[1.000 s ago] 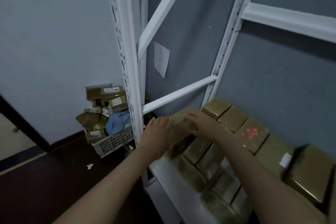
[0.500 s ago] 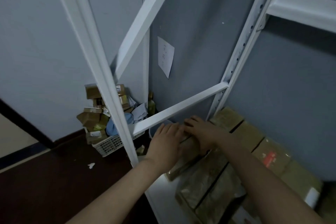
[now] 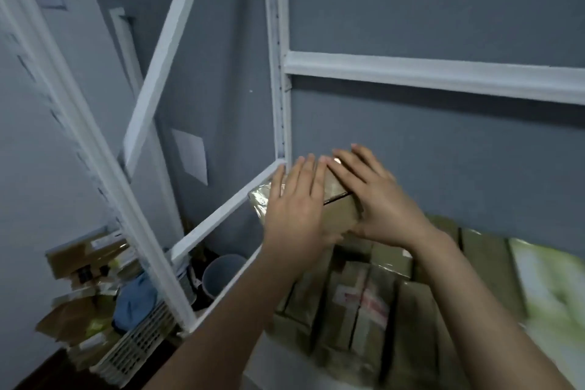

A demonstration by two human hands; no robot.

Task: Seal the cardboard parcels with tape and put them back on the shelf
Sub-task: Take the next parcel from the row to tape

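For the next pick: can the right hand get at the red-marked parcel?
Probably yes: the red-marked parcel lies uncovered, just below the right hand, which is flat on another parcel.

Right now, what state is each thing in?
left hand: open, flat on the parcel
right hand: open, flat on the parcel
parcel: taped, pressed under both hands
shelf parcels: taped, packed in rows
basket: heaped full

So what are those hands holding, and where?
One cardboard parcel, between flat palms: left hand over its top left, right hand on its right end; fingers straight, not curled.
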